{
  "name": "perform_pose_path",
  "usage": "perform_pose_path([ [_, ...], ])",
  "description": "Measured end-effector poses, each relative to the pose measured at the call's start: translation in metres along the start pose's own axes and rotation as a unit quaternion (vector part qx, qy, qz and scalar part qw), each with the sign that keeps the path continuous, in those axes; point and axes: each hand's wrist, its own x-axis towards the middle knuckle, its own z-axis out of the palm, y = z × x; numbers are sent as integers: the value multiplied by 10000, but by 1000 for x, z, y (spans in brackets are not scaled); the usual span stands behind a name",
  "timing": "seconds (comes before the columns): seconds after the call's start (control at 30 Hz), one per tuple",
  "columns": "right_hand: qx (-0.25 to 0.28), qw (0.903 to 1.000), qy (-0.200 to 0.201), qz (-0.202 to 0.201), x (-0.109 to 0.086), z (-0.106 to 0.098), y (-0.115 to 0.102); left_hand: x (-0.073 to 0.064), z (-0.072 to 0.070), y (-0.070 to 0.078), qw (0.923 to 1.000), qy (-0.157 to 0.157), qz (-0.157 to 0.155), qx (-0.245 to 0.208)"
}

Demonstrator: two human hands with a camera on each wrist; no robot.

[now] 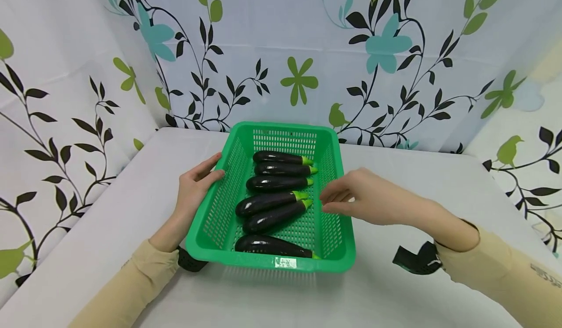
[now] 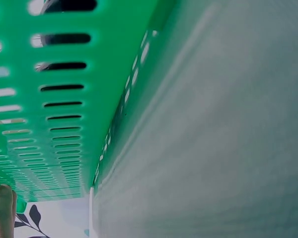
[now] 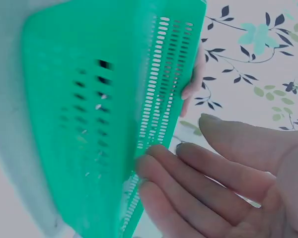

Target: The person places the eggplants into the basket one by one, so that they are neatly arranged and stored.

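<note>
Several dark purple eggplants [image 1: 281, 183] with green stem ends lie crosswise inside a green perforated plastic basket [image 1: 345, 240]. One eggplant [image 1: 274, 246] lies apart from the others, near the basket's front wall. My left hand [image 1: 193, 189] holds the basket's left rim, thumb at the rim and fingers along the outside. In the left wrist view, a finger [image 2: 4, 210] shows against the slotted outer wall. My right hand [image 1: 366, 198] hovers at the right rim with loosely bent fingers and nothing in them. The right wrist view shows its thumb [image 3: 243, 144] apart from the fingers.
The basket stands on a white-covered table [image 1: 386, 289]. A curtain [image 1: 272, 40] printed with leaves and flowers closes off the back and both sides. A small white label [image 1: 285, 262] is on the basket's front rim. Black straps [image 1: 419, 258] hang at the wrists.
</note>
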Motion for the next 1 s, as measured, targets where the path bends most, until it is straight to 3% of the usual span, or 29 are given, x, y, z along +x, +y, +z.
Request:
perform_pose_path([
  [0.17,-249,9956,901,115,-37,7,4,-1,2,2,9999,-130,29,-39],
  [0.3,-452,9837,1703,348,-61,15,9,0,2,5,9998,-135,124,45],
  [0.43,-436,9729,2175,657,-78,25,15,1,2,4,9998,-115,150,97],
  [0.57,-210,9660,2423,875,-91,35,23,0,-2,2,9996,-192,138,155],
  [0.73,31,9587,2539,1281,-103,45,36,-4,-15,1,9977,-380,472,295],
  [1.0,-49,9466,2846,1517,-117,51,66,-5,-30,1,9890,-602,897,1010],
])
